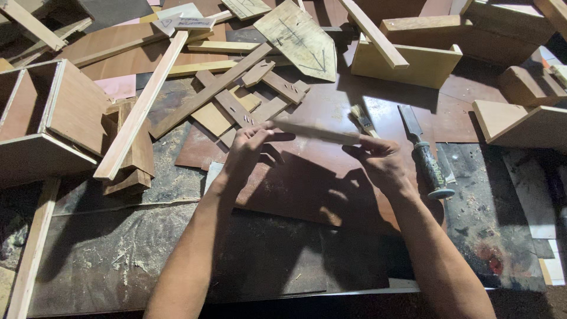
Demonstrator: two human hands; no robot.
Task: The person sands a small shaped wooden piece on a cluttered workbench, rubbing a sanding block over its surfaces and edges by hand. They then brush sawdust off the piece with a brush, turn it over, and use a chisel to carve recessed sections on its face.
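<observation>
Both my hands hold a thin pale wooden strip (316, 132) level above the brown workbench sheet (307, 177). My left hand (245, 150) pinches its left end with the fingertips. My right hand (381, 162) grips its right end. A small paintbrush (362, 120) lies just beyond my right hand. To the right of that hand, a chisel (422, 150) with a dark grip rests on the bench.
Loose wood offcuts and slats (236, 100) pile up at the back left. A long pale batten (144, 103) leans across them. A wooden box frame (44, 118) stands at the left, and pale wooden blocks (407, 62) at the back right. Sawdust covers the near bench.
</observation>
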